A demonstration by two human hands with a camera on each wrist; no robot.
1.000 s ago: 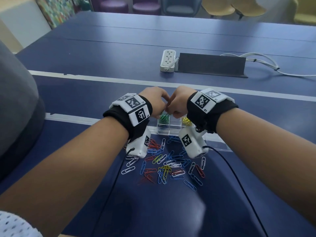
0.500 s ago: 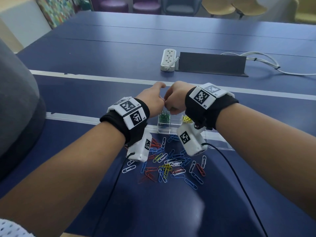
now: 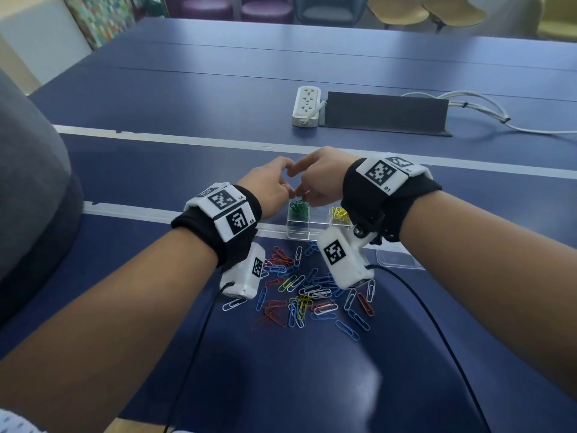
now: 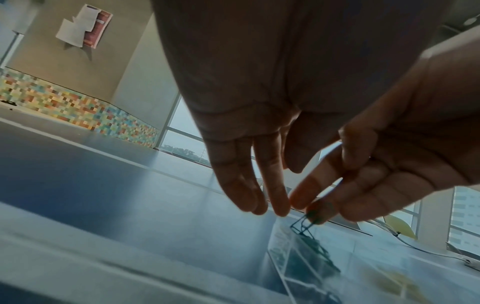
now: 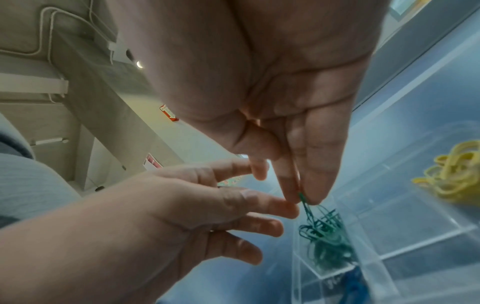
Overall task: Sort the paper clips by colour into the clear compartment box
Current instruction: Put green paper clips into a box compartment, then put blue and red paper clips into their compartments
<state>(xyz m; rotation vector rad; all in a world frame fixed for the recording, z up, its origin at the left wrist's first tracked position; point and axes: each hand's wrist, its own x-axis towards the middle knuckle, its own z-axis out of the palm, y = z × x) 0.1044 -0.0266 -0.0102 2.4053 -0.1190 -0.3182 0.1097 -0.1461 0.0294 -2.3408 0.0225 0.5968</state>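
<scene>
The clear compartment box (image 3: 299,235) stands on the blue table, with green clips (image 3: 299,209) in its left cell and yellow clips (image 3: 340,214) in a cell to the right. Just above the green cell my right hand (image 5: 302,197) pinches a green paper clip (image 5: 304,203), whose lower end hangs into the green heap (image 5: 327,232). My left hand (image 4: 267,207) hovers beside it, fingers straight and holding nothing. A loose pile of mixed blue, red, white and yellow clips (image 3: 312,292) lies in front of the box, partly hidden by the wrist cameras.
A clear lid (image 3: 396,259) lies right of the box. Farther back are a white power strip (image 3: 307,106), a black cable cover (image 3: 385,114) and white cables (image 3: 487,110). A grey padded shape (image 3: 28,182) fills the left edge. Black camera wires trail toward me.
Both hands have risen and shifted slightly away from me over the box. The left hand's fingers have uncurled and come off the right hand, which still pinches the green clip.
</scene>
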